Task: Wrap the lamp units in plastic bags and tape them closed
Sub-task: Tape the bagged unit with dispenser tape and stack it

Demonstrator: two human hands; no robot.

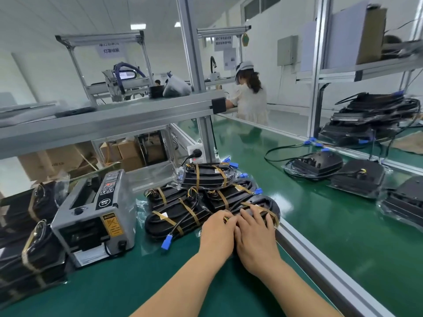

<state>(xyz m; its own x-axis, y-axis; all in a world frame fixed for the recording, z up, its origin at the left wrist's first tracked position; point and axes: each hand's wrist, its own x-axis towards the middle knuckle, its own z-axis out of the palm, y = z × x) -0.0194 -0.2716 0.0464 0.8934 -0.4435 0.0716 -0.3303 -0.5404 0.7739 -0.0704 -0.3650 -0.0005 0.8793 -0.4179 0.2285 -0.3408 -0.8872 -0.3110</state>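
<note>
**Both hands pressing on the nearest bagged lamp; a good share of the batch is wrapped, more waits**

Pressed flat, side by side and touching, the left hand (217, 232) and the right hand (256, 239) lie palm-down on the nearest lamp unit (258, 208), fingers spread over its bagged top rather than curled round anything. They clamp nothing; whether a strip of tape sits under the fingertips cannot be told. A tan tape band (271, 212) already crosses that unit just beyond the right hand, which suggests the person is smoothing a closure down, or setting the unit in place.

That unit lies at the front right of a pile of wrapped units (194, 202) on the green mat (142, 284), just beside the aluminium rail (320, 259). Each unit in the pile shows clear plastic and tan bands, with blue connectors (166, 241) sticking out. More banded units (34, 248) are stacked to the left of the tape dispenser (96, 216). So a fair number look finished.

Work remains. Across the rail, on the conveyor belt (297, 225), several lamp units (357, 177) lie with no tan bands visible; some seem to sit in plastic, but this is unclear. A further stack of bare units (370, 115) with loose cables stands at far right. Judging by this, the task is somewhere around its middle.
</note>
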